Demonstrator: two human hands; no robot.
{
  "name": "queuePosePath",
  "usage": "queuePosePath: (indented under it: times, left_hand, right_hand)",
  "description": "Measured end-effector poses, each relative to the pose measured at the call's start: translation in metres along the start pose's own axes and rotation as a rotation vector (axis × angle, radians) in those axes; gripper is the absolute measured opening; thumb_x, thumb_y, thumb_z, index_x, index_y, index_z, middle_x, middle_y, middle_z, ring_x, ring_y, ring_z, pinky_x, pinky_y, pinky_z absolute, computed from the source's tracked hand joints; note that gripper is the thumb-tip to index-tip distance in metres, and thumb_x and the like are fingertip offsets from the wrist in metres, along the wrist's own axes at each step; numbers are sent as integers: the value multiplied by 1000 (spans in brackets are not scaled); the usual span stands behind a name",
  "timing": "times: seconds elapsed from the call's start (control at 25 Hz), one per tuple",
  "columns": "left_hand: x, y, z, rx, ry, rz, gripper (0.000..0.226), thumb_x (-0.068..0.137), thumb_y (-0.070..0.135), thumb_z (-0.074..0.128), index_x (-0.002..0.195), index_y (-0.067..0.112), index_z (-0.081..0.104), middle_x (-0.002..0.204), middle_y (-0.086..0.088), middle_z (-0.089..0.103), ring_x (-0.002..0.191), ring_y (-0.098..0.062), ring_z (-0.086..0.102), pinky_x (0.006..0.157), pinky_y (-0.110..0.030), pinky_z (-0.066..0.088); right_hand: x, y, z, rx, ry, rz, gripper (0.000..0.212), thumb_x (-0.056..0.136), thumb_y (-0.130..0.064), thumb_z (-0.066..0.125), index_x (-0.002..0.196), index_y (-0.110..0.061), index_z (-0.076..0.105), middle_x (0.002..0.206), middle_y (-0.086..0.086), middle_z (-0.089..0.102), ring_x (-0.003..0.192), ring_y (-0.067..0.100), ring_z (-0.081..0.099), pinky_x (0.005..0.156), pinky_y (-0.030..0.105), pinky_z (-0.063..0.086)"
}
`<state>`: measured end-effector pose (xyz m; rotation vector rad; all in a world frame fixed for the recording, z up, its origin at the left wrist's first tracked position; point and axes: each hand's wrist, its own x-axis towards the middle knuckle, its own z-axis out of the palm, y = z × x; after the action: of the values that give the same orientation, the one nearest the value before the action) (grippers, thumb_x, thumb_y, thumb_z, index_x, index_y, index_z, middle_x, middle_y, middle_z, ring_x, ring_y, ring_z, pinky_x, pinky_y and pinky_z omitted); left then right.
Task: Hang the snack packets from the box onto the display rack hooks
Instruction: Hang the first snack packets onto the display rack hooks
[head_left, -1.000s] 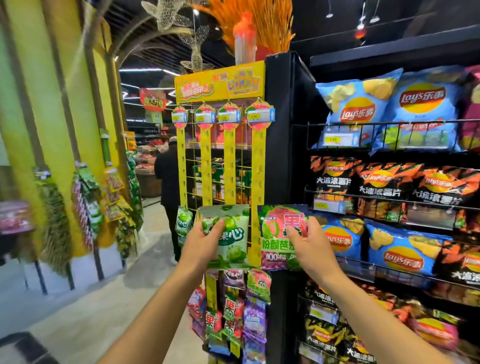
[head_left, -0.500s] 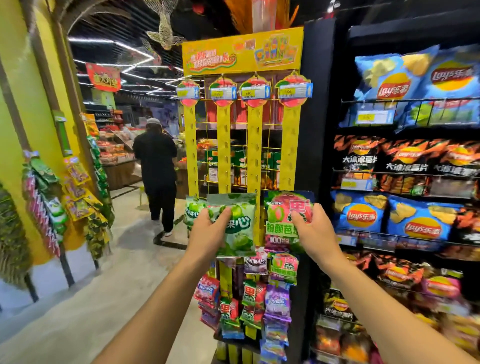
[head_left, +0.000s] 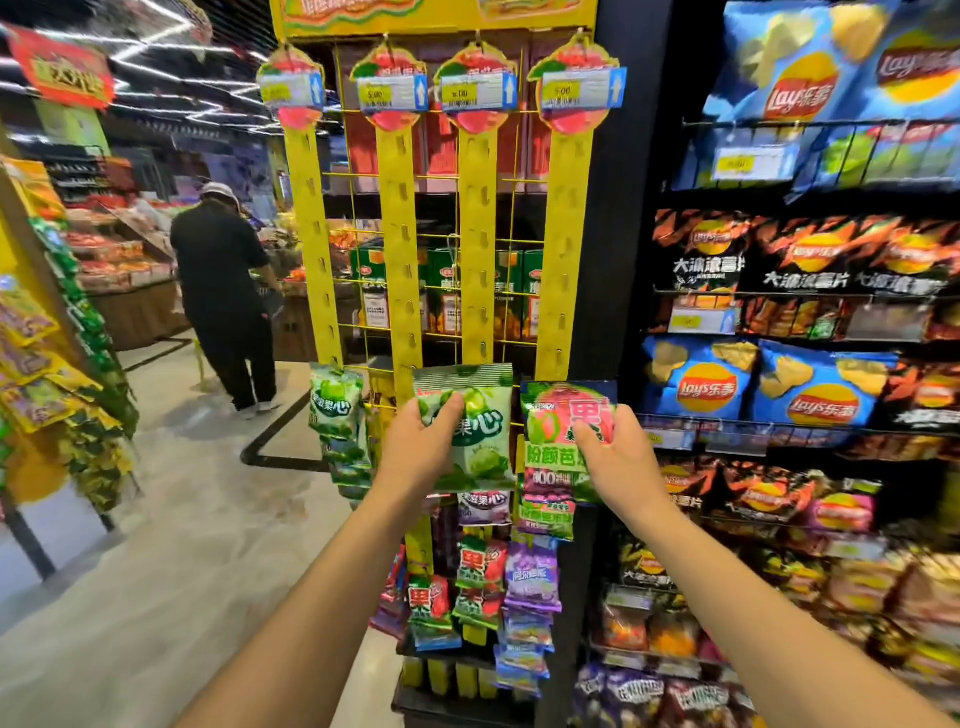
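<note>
The left grip (head_left: 421, 452) holds a green packet (head_left: 485, 431) by its left side, thumb across the printed front and fingers curled behind. The right grip (head_left: 618, 462) holds a pink packet (head_left: 550, 434) by its right side in the same way, thumb on the front. Both packets are upright and side by side, almost touching, raised against the rack (head_left: 519, 218) at about the level where its yellow strips (head_left: 478, 249) reach the hanging stock. The green packet's top edge covers the third strip from the left, and the pink one sits at the foot of the fourth. Whether either packet is caught on a hook cannot be told. Another green packet, the hung packet (head_left: 335, 400), hangs from the leftmost strip, with more below it. Under the two grips, further small packets (head_left: 530, 577) in red, green and purple hang in columns. Price tags (head_left: 475, 93) top each strip. To the right, wire shelves (head_left: 779, 421) carry bags of chips (head_left: 821, 395). To the left, a person in black (head_left: 223, 291) stands in the aisle on the pale floor (head_left: 156, 519), back turned.
</note>
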<state>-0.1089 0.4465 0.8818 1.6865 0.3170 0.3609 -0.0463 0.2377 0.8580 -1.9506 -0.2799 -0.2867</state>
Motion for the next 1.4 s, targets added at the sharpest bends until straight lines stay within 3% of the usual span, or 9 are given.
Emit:
queuePosePath:
  times: [0.08, 0.12, 0.2, 0.28, 0.44, 0.68, 0.8, 1.24, 1.4]
  left_hand:
    - [14, -3, 12, -4, 1, -63, 14, 106, 40, 55, 100, 27, 52, 102, 9, 61, 76, 6, 54, 54, -14, 43]
    - [23, -7, 16, -9, 5, -63, 15, 106, 39, 55, 100, 27, 50, 104, 10, 62, 77, 5, 55, 54, -14, 44]
    - [47, -18, 23, -35, 13, -80, 24, 106, 41, 56, 121, 23, 53, 117, 8, 59, 88, -3, 60, 55, -15, 46]
    - [68, -30, 30, -5, 32, -77, 57, 104, 45, 58, 149, 13, 44, 136, 1, 58, 104, -13, 63, 63, -20, 49]
    - [90, -55, 41, 27, 53, -104, 81, 99, 56, 60, 160, 11, 32, 155, -8, 48, 128, -24, 56, 96, -41, 55]
    - [101, -82, 48, 99, 20, -118, 109, 83, 81, 60, 162, 13, 27, 164, -9, 39, 145, -29, 45, 115, -55, 44]
    - [104, -90, 48, 96, 21, -144, 95, 96, 65, 57, 165, 13, 18, 171, -7, 24, 154, -29, 31, 123, -51, 34]
    - [121, -106, 40, 28, 9, -146, 95, 97, 62, 58, 166, 15, 14, 172, -4, 21, 154, -28, 30, 121, -55, 36]
    - [123, -113, 36, 15, 17, -150, 102, 88, 74, 60, 163, 15, 25, 166, -7, 35, 147, -29, 42, 114, -56, 45]
  right_hand:
    - [13, 17, 10, 3, -14, 31, 25, 101, -29, 54, 85, -19, 40, 77, -2, 38, 63, 11, 34, 57, 31, 31]
    - [20, 28, 15, 12, -25, 53, 24, 102, -28, 54, 85, -18, 40, 77, -2, 39, 64, 12, 35, 57, 31, 32]
    - [34, 47, 24, 20, -52, 86, 21, 102, -27, 54, 88, -17, 42, 79, -1, 41, 68, 13, 39, 58, 30, 33]
    - [46, 67, 33, 20, -64, 112, 18, 102, -26, 54, 92, -15, 45, 82, 0, 44, 72, 14, 42, 59, 29, 34]
    - [55, 101, 52, 5, -111, 191, 18, 103, -29, 52, 95, -15, 44, 86, -3, 41, 71, 11, 39, 57, 24, 32]
    - [59, 136, 75, 15, -113, 254, 20, 103, -25, 52, 89, -17, 41, 79, -2, 37, 64, 9, 36, 52, 18, 34]
    - [65, 147, 83, 4, -96, 259, 25, 103, -24, 53, 85, -15, 38, 78, -1, 32, 63, 10, 31, 51, 22, 31]
    - [72, 171, 104, 11, -126, 415, 17, 104, -26, 50, 107, -12, 42, 87, 2, 41, 70, 11, 39, 64, 33, 34]
    - [70, 182, 110, -4, -135, 445, 17, 104, -26, 49, 108, -11, 41, 86, -1, 42, 67, 9, 40, 60, 31, 35]
